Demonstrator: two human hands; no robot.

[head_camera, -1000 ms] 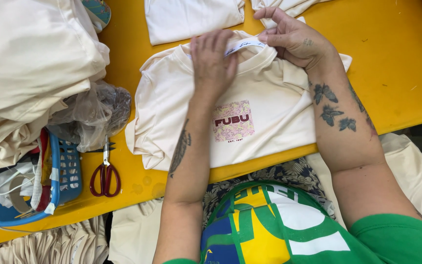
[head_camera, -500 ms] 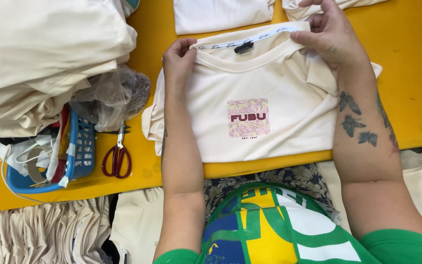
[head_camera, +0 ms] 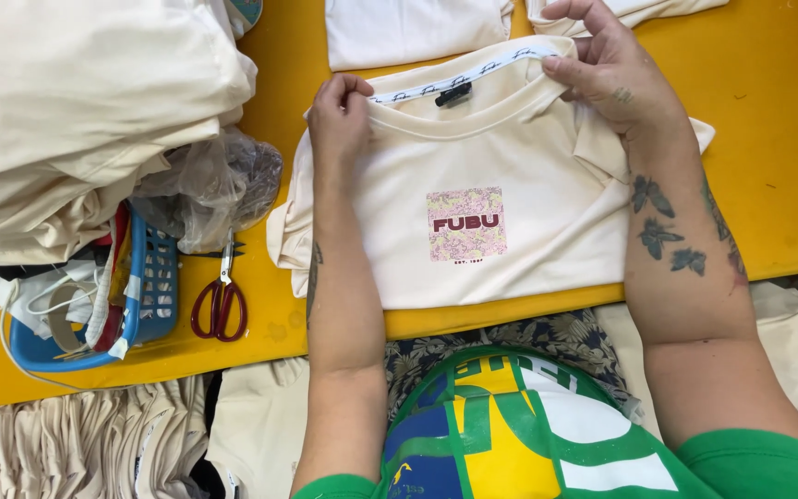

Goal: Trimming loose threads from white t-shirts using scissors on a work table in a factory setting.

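Currently the cream T-shirt [head_camera: 473, 212] lies flat on the yellow tabletop [head_camera: 787, 185], chest print facing up and collar pointing away from the person. This orientation exposes the neck opening, so the inner neck tape and the small dark label [head_camera: 453, 93] can be seen without turning the shirt over.

The left hand [head_camera: 339, 120] sits at the left end of the collar, its grip pinched on the collar edge. The right hand [head_camera: 616, 79] sits at the right end of the collar, its grip likewise closed on the fabric there. With both ends held apart, the collar appears stretched taut and level.

Left of the T-shirt, red-handled scissors [head_camera: 219, 300] lie closed on the tabletop, apart from the left forearm but near it. Farther left of the T-shirt stands a blue plastic basket [head_camera: 145, 305] holding cords and loose items, with a crumpled clear bag [head_camera: 210, 189] just above it. A tall pile of cream garments [head_camera: 76, 111] occupies the corner beyond the bag. Above the T-shirt, more folded white garments [head_camera: 408, 28] lie near the collar.
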